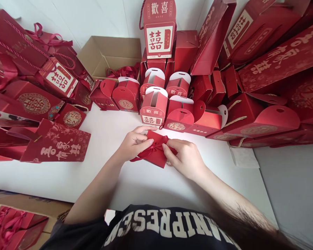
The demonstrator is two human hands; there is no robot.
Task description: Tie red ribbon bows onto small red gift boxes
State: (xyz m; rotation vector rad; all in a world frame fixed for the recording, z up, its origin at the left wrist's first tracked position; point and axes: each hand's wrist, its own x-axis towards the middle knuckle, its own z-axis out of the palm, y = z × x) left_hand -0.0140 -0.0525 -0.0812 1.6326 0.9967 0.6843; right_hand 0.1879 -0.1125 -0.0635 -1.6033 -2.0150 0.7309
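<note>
A small red gift box [160, 160] rests on the white table in front of me, with a dark red ribbon [154, 149] tied in a bow on its top. My left hand [137, 142] pinches the bow's left side between thumb and fingers. On the other side, my right hand [184, 154] pinches the ribbon near the box's right edge. Both hands touch the box, and part of it is hidden beneath the fingers. A gold print shows a little under the right fingers.
Several red boxes with handle tops [152, 106] stand just behind my hands. An open cardboard carton [90, 53] with ribbons inside is at the back. Stacked red boxes [65, 147] lie at the left, larger ones [271, 118] at the right. Another carton [52, 205] sits below the table's left edge.
</note>
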